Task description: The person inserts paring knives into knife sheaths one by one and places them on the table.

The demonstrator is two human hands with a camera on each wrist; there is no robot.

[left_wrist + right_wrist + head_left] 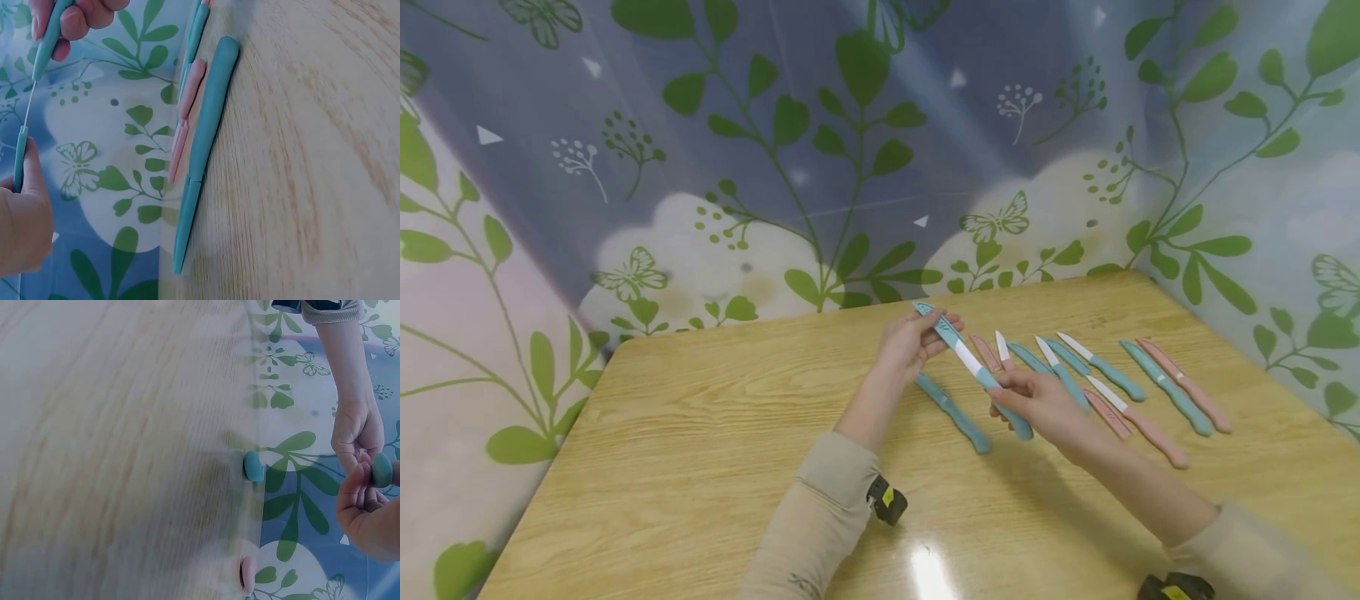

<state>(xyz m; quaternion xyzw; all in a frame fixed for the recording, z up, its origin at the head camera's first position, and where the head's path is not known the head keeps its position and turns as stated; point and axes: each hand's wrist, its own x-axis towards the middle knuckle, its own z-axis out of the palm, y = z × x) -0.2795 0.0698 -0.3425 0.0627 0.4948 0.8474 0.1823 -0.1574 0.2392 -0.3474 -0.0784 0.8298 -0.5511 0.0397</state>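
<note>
Above the table, my right hand [1037, 404] grips the light-blue handle [1017, 421] of a paring knife, seen end-on in the right wrist view. My left hand [906, 343] pinches the blue sheath [949, 331] at the blade's tip end. Between the hands a stretch of white blade [967, 358] shows, the rest of it hidden inside the sheath. The left wrist view shows handle, blade and sheath in one line. Below them a blue sheathed knife [958, 417] lies on the table, near the left forearm.
On the wooden table [700, 467], right of the hands, lie bare blue knives [1112, 375], a bare pink knife [1150, 433], and loose pink [1107, 414] and blue sheaths [1028, 357]. Farther right, a blue [1172, 392] and a pink sheathed knife [1191, 392] lie side by side. Patterned curtains border the table.
</note>
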